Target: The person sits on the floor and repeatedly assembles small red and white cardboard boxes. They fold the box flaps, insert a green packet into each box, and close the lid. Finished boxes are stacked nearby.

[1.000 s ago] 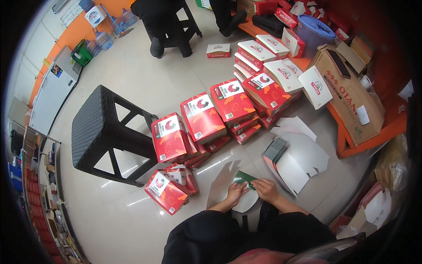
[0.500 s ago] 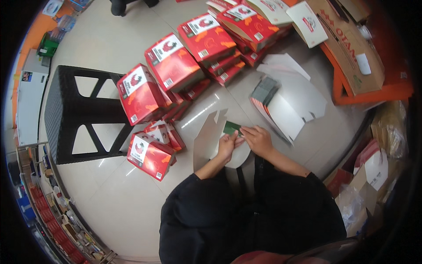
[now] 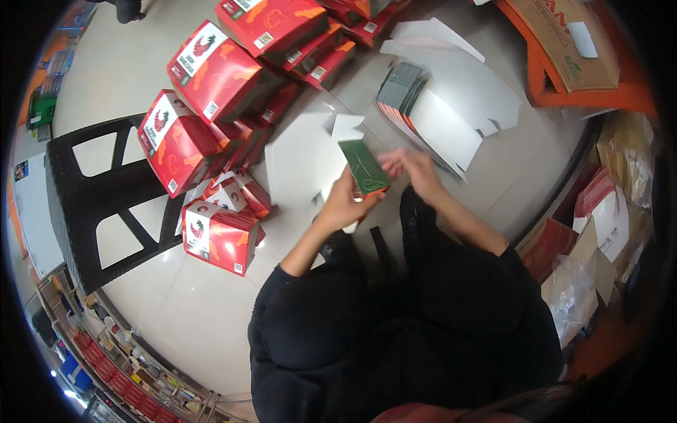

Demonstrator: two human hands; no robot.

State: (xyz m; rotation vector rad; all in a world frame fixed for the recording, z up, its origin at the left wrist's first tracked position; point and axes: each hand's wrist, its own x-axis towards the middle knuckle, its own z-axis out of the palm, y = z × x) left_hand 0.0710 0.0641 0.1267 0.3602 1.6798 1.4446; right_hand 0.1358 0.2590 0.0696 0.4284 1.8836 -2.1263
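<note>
My left hand [image 3: 341,202] is closed round the near edge of a partly folded cardboard box blank [image 3: 303,151], its thumb pressed across the lower end. The blank's white inside faces up, and a dark green panel [image 3: 363,168] stands folded over beside my fingers. Just right of that panel is my right hand [image 3: 417,174], slightly smeared by motion, its fingers stretched out and holding nothing. Beyond it on the floor lies a fanned stack of flat box blanks [image 3: 451,116], white inside with grey-green flaps on their left.
Folded red boxes [image 3: 218,70] stand piled at the far left, beside a black step stool [image 3: 92,183] on its side. A brown carton [image 3: 564,42] rests on an orange stand at far right. Clear plastic and cardboard [image 3: 571,289] crowd the near right; shelves [image 3: 127,359] stand lower left.
My right hand has come off the green panel and opened. My left hand keeps hold of the blank, now tilted so more green shows. The view has shifted.
</note>
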